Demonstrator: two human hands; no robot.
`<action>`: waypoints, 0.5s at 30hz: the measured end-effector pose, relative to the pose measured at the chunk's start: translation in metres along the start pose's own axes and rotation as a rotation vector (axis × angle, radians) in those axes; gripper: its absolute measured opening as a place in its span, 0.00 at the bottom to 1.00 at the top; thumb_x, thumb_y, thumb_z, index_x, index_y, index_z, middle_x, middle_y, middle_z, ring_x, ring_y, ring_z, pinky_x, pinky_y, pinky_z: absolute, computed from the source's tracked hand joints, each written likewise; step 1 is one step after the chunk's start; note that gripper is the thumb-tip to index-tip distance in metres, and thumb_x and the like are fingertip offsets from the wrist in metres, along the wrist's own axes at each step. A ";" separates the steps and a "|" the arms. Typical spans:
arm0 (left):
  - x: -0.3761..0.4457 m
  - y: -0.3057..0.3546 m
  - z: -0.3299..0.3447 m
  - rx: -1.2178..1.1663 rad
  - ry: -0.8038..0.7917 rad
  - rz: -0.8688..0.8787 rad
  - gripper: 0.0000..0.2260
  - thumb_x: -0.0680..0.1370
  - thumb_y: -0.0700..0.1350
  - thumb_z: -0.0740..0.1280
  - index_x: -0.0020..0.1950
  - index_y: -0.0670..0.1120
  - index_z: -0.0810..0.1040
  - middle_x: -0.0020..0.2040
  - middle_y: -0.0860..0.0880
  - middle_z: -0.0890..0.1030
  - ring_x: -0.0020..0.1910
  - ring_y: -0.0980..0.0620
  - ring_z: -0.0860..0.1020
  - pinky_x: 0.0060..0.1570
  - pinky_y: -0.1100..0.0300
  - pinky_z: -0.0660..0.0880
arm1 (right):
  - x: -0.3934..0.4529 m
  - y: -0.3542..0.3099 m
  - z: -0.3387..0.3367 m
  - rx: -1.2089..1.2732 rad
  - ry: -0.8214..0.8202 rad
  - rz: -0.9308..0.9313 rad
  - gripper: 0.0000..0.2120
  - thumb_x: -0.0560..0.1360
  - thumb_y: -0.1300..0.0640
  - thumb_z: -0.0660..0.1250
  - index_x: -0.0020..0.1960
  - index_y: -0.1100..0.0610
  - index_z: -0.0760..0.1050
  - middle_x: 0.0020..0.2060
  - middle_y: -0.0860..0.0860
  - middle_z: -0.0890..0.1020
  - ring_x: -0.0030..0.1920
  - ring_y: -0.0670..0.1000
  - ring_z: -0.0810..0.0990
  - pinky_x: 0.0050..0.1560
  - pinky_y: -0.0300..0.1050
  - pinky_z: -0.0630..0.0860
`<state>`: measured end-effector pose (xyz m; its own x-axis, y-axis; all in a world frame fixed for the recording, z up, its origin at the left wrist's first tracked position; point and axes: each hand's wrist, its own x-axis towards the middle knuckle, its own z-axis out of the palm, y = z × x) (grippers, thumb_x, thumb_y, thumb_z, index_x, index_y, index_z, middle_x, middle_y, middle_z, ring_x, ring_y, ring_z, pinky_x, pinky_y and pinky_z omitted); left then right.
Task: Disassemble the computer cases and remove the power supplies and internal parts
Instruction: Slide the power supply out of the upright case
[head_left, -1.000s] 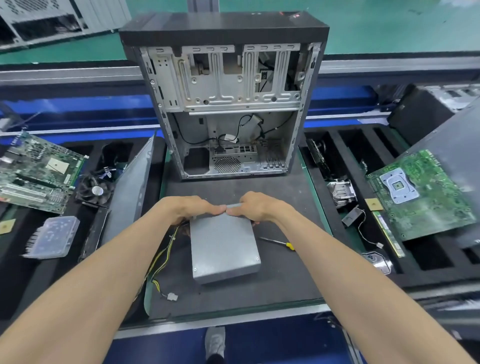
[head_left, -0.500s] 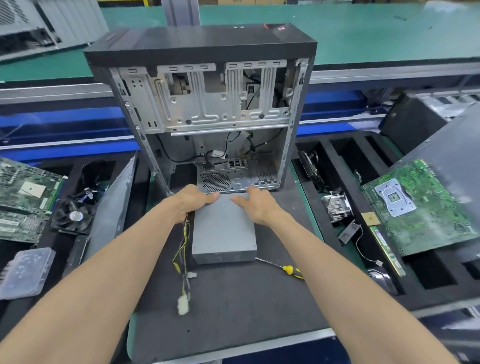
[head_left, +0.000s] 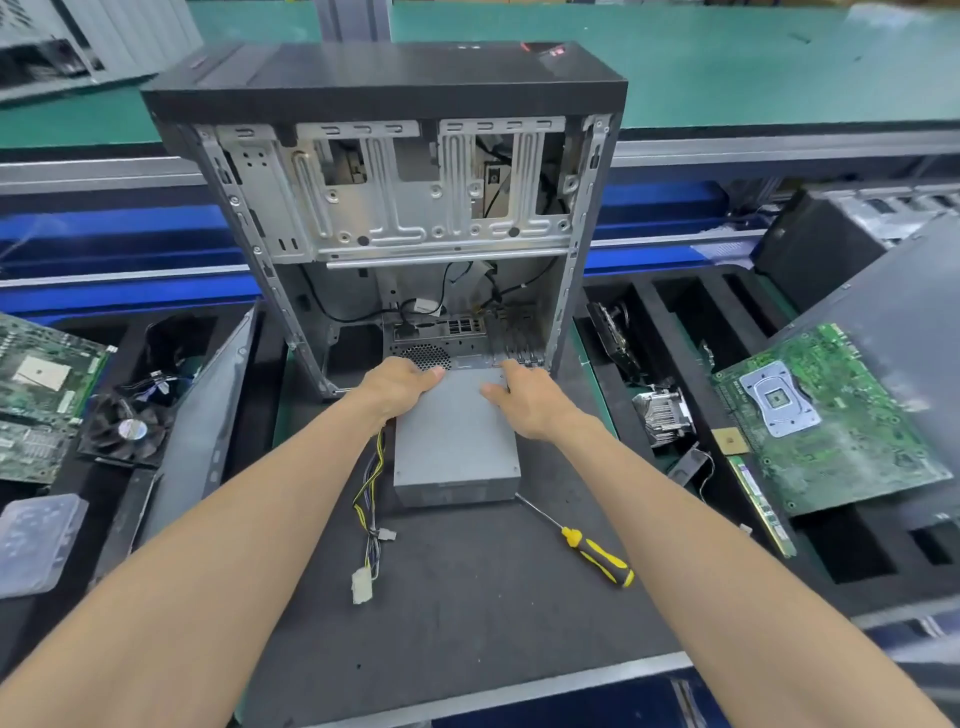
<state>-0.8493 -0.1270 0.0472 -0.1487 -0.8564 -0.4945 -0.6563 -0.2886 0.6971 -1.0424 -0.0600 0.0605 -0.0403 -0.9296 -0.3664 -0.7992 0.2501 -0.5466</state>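
Nearest, a dark, slightly grainy mat (head_left: 467, 623) covers the bench, with a yellow-and-black screwdriver (head_left: 592, 551) lying on it, its thin steel shaft pointing at the near right corner of the PSU (head_left: 457, 447). The PSU is a plain grey sheet-metal box with square edges and small rivets, lying flat on the mat just in front of the case (head_left: 395, 218). A loose loom of yellow and black wires (head_left: 370, 499) trails from its left side and ends in pale plastic plugs. The left hand (head_left: 397, 384) lies at the far left corner of the box, fingers nearly straight along the top edge; the right hand (head_left: 519, 397) rests on the far right part of the top, fingers extended, the thumb hidden, so neither is clearly clamped round it.

Judging by its build, the box will feel dense and rigid, with smooth painted faces that could slip; taking it by opposite side walls, palms under the lower edges, seems safest, with the wires gathered so the plugs do not snag.

Beyond, the case stands upright and open, bare stamped steel inside, perforated and ribbed, with thin black cables hanging loose. Either side, black foam trays (head_left: 675, 322) hold green circuit boards (head_left: 826, 415), a finned heatsink (head_left: 662, 413) and a fan (head_left: 127, 428)
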 end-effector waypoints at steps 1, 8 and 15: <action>0.000 0.001 0.001 0.018 0.010 -0.006 0.24 0.80 0.61 0.66 0.59 0.41 0.80 0.61 0.43 0.81 0.60 0.42 0.78 0.65 0.48 0.74 | -0.001 0.001 0.000 0.008 -0.001 0.000 0.25 0.84 0.47 0.57 0.74 0.63 0.62 0.63 0.63 0.75 0.67 0.63 0.69 0.64 0.56 0.70; -0.002 -0.001 -0.001 0.128 0.024 -0.043 0.31 0.80 0.65 0.63 0.68 0.39 0.75 0.69 0.42 0.76 0.65 0.40 0.75 0.67 0.47 0.72 | -0.013 0.006 0.005 0.028 -0.015 -0.020 0.29 0.84 0.49 0.58 0.80 0.59 0.53 0.64 0.62 0.77 0.65 0.64 0.73 0.63 0.56 0.71; -0.019 0.000 0.012 0.328 0.233 0.052 0.27 0.82 0.62 0.60 0.71 0.43 0.71 0.69 0.39 0.75 0.68 0.38 0.71 0.64 0.49 0.70 | -0.021 0.005 0.010 -0.008 0.022 -0.036 0.31 0.85 0.50 0.58 0.82 0.58 0.48 0.65 0.62 0.77 0.67 0.63 0.72 0.66 0.56 0.70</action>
<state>-0.8552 -0.1058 0.0502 -0.0410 -0.9513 -0.3056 -0.8589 -0.1227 0.4972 -1.0394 -0.0370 0.0582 -0.0250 -0.9438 -0.3297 -0.8051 0.2145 -0.5530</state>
